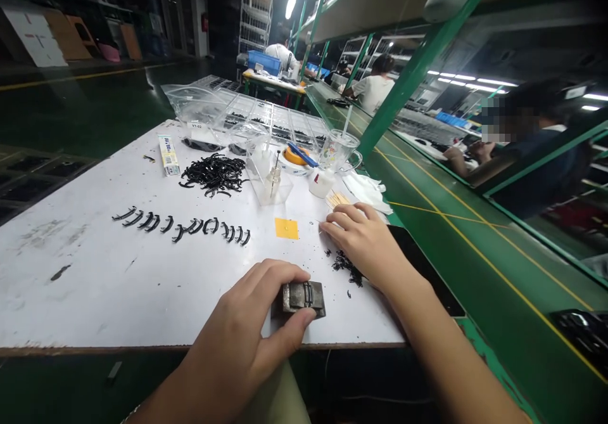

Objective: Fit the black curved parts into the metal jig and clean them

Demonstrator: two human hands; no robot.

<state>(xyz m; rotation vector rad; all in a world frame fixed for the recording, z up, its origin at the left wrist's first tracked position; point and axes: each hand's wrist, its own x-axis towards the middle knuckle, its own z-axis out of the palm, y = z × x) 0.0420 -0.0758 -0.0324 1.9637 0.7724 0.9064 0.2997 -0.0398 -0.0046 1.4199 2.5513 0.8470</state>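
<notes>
Your left hand (247, 341) clamps its fingers on the metal jig (304, 297); your right hand (363, 237), fingers loosely spread and empty, rests at two o'clock beside black scraps (349, 265) on the tabletop (95, 284).

— What's farther up that white table (95, 272)?

— A heap of black hooks (213, 173), and 1 row of the same hooks (183, 224) laid out nearer. A yellow square (286, 228) beside them.

— And at the back?

— Clear plastic bags (199, 110), a glass mug (339, 151), a small white bottle (321, 182), white cloths (365, 189).
</notes>
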